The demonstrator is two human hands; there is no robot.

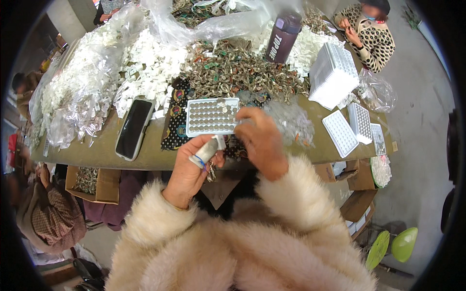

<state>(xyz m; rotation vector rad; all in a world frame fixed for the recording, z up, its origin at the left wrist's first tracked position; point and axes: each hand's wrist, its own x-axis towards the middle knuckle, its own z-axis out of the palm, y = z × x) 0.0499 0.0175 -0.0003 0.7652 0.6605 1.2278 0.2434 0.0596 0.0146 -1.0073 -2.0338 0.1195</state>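
My left hand [187,167] is closed at the table's near edge. A greyish-white sleeve [206,151] with a blue band seems to cover its thumb. At the sleeve's tip a small white plastic piece [221,141] is pinched, and shiny metal pieces [211,173] hang below the fingers. Just ahead lies a white tray [188,127] with rows of round, silvery-brown discs in its pockets. Over the tray's right end is my right hand [262,143], its fingers bent and blurred; whether they hold anything is hidden.
Behind the tray spreads a heap of small metal parts [228,70], with white plastic pieces [150,68] to its left. A phone [133,128] and a dark bottle [284,39] stand around it. At right are stacked white trays [332,75]. Co-workers sit nearby.
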